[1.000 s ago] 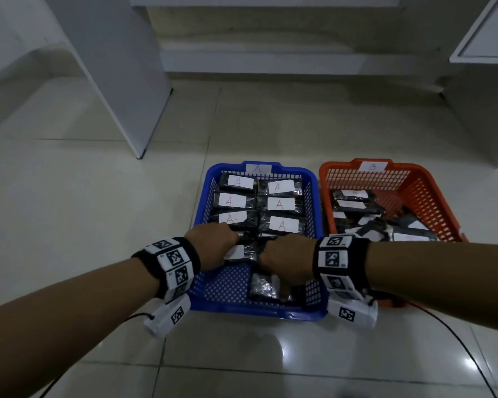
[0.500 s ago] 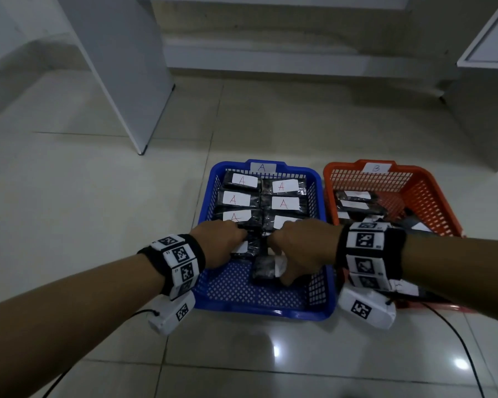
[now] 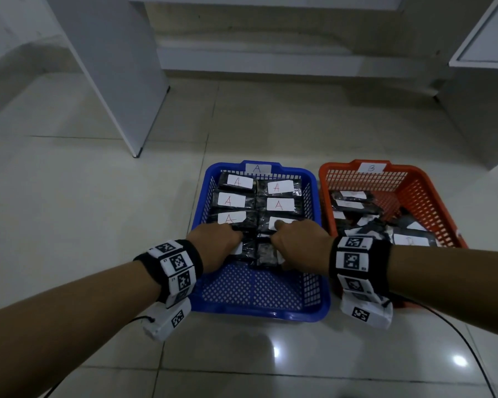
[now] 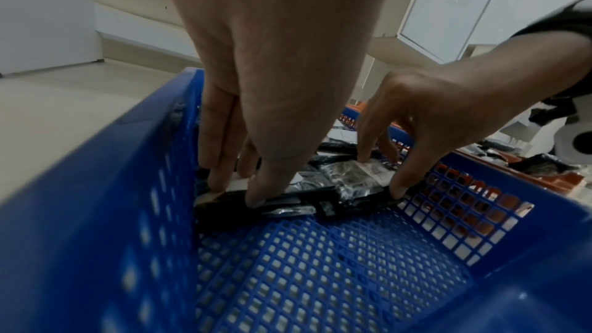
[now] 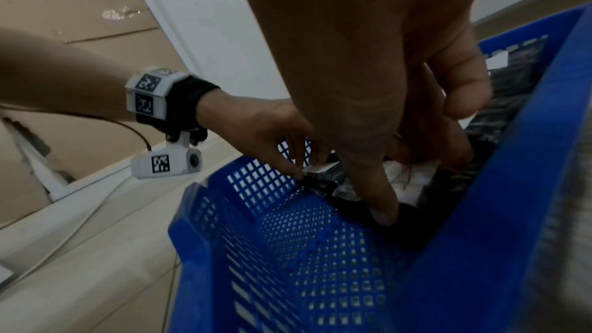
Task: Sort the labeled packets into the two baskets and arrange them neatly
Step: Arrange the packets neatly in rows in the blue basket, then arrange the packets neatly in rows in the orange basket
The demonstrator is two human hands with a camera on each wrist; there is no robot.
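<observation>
The blue basket [image 3: 259, 315] tagged A holds black packets [image 3: 236, 201] with white A labels, laid in two columns. The orange basket [image 3: 414, 173] tagged B, to its right, holds a loose jumble of packets [image 3: 357, 206]. Both hands are inside the blue basket at the fourth row. My left hand [image 3: 216, 245] pinches the left packet [image 4: 288, 208] between thumb and fingers. My right hand [image 3: 299, 245] pinches the right packet [image 4: 352, 176] the same way, thumb on its near edge. Both labels are mostly hidden under the fingers.
The near part of the blue basket's mesh floor [image 3: 253, 288] is bare. A white cabinet panel [image 3: 112, 67] stands on the tiled floor at the back left, and more white furniture [image 3: 483, 96] at the right. A black cable [image 3: 469, 349] trails beside the orange basket.
My right hand has carried its packet from the basket's near end up into the fourth row beside the left packet. The left hand has stayed on its packet.
</observation>
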